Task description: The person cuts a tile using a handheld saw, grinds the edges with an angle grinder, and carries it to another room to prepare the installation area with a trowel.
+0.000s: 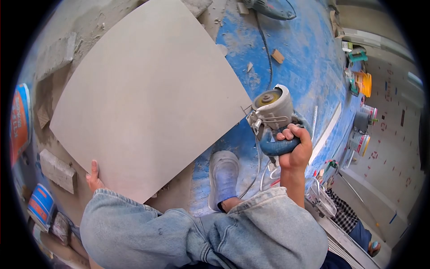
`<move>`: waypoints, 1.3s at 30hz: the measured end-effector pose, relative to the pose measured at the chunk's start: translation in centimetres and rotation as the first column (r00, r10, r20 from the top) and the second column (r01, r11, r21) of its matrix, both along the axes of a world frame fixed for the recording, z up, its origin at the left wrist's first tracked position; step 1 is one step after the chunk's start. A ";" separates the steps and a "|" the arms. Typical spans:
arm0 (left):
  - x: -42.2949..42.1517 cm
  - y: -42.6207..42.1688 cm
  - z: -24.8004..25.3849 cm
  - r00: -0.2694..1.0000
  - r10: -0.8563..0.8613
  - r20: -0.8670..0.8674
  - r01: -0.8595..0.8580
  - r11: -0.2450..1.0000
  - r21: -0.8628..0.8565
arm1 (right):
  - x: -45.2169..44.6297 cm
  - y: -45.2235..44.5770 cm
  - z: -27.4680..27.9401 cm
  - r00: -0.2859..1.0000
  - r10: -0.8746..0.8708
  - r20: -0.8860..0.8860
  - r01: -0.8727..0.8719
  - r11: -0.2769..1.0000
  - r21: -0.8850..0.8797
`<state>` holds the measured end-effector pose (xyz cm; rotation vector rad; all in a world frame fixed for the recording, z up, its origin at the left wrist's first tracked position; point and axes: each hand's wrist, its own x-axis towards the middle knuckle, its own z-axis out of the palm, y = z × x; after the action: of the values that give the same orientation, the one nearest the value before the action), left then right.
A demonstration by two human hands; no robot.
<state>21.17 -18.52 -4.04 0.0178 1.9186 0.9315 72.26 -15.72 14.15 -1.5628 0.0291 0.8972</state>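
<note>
Building site, dusty blue floor covering (307, 60), buckets (366, 85)

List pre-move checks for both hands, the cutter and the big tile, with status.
1. Left hand at the tile's edge, away from the disc: ok.
2. Right hand closed around the handle of the cutter: ok.
3. Gloves on: not ok, both hands bare.
4. Disc stopped: cannot tell from a still.
5. Tile supported underneath: cannot tell, underside hidden.

head cam | head-worn | faces forward, down onto floor (309, 49) | close, wide-angle
</note>
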 end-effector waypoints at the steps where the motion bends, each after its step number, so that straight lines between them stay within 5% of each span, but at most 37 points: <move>1: -0.2 -0.1 -0.2 1.000 0.015 0.017 -0.015 1.000 0.019 | -0.1 0.0 0.0 1.000 0.004 -0.001 -0.004 1.000 -0.003; 21: 0.4 -0.1 -0.3 0.995 0.102 0.020 -0.104 0.991 0.086 | -0.5 0.2 0.0 1.000 0.030 -0.002 -0.030 1.000 0.004; 26: 2.3 1.1 1.6 0.985 0.116 -0.126 -0.120 0.992 -0.028 | -0.5 0.0 -0.2 0.999 0.044 -0.003 -0.044 0.999 0.012; 39: 0.0 -0.4 -0.8 0.987 0.049 -0.150 -0.053 0.998 -0.028 | -0.7 0.0 -0.1 0.999 0.047 0.002 -0.046 0.999 -0.022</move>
<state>21.15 -18.94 -4.81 0.0206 2.0808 0.9569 71.51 -15.70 14.08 -1.5909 0.0006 0.9340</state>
